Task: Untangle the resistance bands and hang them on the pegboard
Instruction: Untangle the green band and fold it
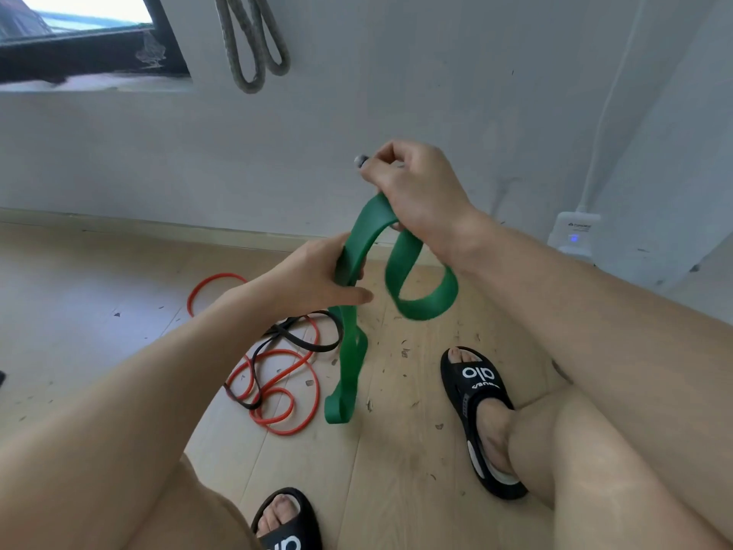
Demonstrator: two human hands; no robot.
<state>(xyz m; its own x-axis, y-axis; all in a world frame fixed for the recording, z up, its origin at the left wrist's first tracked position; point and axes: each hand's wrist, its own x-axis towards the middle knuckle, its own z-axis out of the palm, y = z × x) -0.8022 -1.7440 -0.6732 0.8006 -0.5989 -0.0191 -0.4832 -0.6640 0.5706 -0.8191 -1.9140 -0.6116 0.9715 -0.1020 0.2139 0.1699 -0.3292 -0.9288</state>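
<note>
A wide green resistance band (426,297) hangs twisted between my hands in the middle of the head view. My right hand (412,184) grips its top loop, raised in front of the wall. My left hand (317,277) holds two strands of it lower down, and the band's long end (341,406) dangles to the floor. A thin red band (285,391) and a thin black band (301,339) lie tangled together on the wooden floor behind my left forearm. A small grey peg (361,160) sticks out of the wall beside my right fingers.
Two grey rope loops (254,45) hang on the wall above. A dark window frame (91,49) is at the top left. A white power adapter (575,232) with a cable sits at the right wall. My feet in black slides (480,414) stand on the floor.
</note>
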